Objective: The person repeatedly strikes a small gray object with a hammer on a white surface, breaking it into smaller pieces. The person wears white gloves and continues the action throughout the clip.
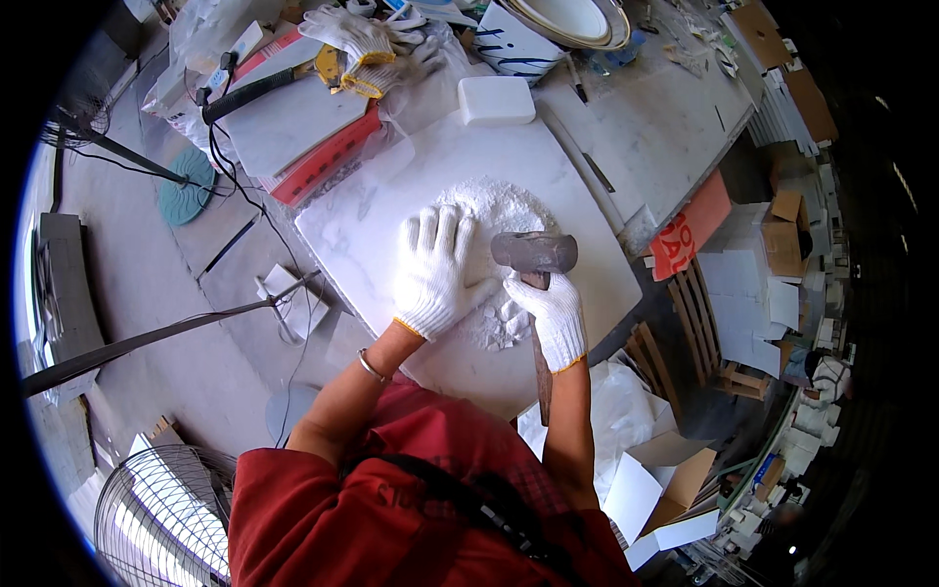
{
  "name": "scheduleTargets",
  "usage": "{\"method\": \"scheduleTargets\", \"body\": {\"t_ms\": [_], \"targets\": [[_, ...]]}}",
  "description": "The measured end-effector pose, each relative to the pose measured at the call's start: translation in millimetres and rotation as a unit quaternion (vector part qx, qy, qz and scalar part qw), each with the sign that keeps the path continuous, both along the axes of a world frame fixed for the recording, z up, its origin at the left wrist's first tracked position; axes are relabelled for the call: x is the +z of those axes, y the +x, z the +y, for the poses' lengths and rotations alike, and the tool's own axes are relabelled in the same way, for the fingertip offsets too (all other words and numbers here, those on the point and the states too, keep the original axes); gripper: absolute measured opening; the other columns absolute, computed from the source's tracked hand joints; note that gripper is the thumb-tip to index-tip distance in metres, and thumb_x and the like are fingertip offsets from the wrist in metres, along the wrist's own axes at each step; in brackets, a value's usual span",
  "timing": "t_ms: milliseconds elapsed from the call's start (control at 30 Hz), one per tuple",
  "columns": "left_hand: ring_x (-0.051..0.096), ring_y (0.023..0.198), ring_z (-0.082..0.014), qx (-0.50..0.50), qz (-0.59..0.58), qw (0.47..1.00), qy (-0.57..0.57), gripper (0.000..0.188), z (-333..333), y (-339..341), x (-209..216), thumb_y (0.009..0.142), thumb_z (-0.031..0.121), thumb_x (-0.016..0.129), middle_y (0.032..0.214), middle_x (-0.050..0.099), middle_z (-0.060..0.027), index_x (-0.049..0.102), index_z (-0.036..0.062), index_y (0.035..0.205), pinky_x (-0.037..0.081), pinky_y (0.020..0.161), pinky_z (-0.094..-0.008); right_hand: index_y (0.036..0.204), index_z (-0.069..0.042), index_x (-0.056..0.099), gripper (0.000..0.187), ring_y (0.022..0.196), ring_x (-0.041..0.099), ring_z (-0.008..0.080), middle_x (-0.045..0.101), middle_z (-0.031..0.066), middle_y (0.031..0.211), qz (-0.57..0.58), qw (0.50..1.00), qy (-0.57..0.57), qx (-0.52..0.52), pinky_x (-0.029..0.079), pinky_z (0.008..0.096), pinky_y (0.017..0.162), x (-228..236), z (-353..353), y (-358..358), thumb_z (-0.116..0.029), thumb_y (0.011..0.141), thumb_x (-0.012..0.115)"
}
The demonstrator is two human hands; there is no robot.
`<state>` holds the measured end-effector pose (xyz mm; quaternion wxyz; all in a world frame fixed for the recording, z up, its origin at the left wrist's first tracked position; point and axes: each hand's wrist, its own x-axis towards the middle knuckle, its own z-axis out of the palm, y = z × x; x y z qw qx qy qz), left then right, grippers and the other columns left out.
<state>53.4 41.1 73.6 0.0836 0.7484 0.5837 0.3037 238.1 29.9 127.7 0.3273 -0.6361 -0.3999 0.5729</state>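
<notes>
White knit gloves with yellow cuffs cover both hands. My right hand is closed round the wooden handle of a sledgehammer, just below its dark metal head. The head is over the right side of a heap of white powder and crushed bits. My left hand lies flat at the heap's left side, fingers stretched forward and thumb toward the hammer. Under all this is a white marble slab. Pale broken chunks lie between my hands. The handle runs back toward my body beside my right forearm.
A white block sits at the slab's far edge. Spare gloves and an angle grinder lie at the far left. Bowls are stacked at the back. Fans stand on the left, with cables nearby; open cartons are at the right.
</notes>
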Motion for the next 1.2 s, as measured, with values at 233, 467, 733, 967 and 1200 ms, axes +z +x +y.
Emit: {"method": "scheduleTargets", "body": {"t_ms": [233, 467, 733, 967, 1200], "targets": [[0.049, 0.125, -0.0421, -0.007, -0.011, 1.000, -0.008, 0.083, 1.9, 2.2, 4.4, 0.066, 0.045, 0.087, 0.132, 0.054, -0.0204, 0.059, 0.0014, 0.131, 0.038, 0.106, -0.0567, 0.105, -0.004, 0.070, 0.024, 0.059, 0.066, 0.0127, 0.071, 0.0066, 0.077, -0.137, 0.985, -0.102, 0.030, 0.051, 0.0307, 0.050, -14.2, -8.9, -9.6, -0.023, 0.093, 0.079], [0.049, 0.125, -0.0421, -0.009, -0.003, 1.000, 0.004, 0.086, 2.3, 1.7, 1.3, 0.066, 0.045, 0.087, 0.132, 0.054, -0.0203, 0.059, 0.0014, 0.133, 0.038, 0.105, -0.0571, 0.110, -0.002, 0.071, 0.025, 0.060, 0.066, 0.0134, 0.072, 0.0063, 0.083, -0.049, 0.996, -0.081, 0.003, 0.051, 0.0311, 0.049, -15.8, 0.5, -3.2, -0.015, 0.091, 0.080], [0.049, 0.127, -0.0431, -0.012, -0.012, 1.000, -0.018, 0.087, 1.5, 3.5, 2.0, 0.067, 0.045, 0.086, 0.132, 0.054, -0.0207, 0.058, 0.0004, 0.136, 0.037, 0.107, -0.0580, 0.112, -0.001, 0.073, 0.024, 0.061, 0.070, 0.0161, 0.073, 0.0083, 0.080, -0.105, 0.993, -0.041, -0.038, 0.053, 0.0299, 0.050, -23.7, -21.9, -4.9, -0.014, 0.092, 0.081], [0.047, 0.131, -0.0449, -0.009, 0.008, 1.000, -0.018, 0.091, 0.1, 2.5, 0.5, 0.069, 0.047, 0.085, 0.135, 0.053, -0.0227, 0.056, -0.0011, 0.140, 0.035, 0.110, -0.0604, 0.112, -0.002, 0.069, 0.031, 0.061, 0.066, 0.0140, 0.071, 0.0049, 0.081, -0.058, 0.994, -0.091, -0.001, 0.053, 0.0319, 0.050, -34.8, 1.1, 2.4, -0.015, 0.087, 0.083], [0.048, 0.129, -0.0432, -0.005, 0.001, 1.000, -0.019, 0.090, -2.1, 1.2, -1.5, 0.068, 0.047, 0.086, 0.135, 0.054, -0.0219, 0.056, -0.0009, 0.139, 0.037, 0.107, -0.0585, 0.114, 0.001, 0.071, 0.030, 0.060, 0.066, 0.0129, 0.073, 0.0082, 0.085, -0.013, 0.998, -0.050, -0.039, 0.053, 0.0298, 0.051, 14.7, -16.8, -0.3, -0.014, 0.091, 0.082]]}}
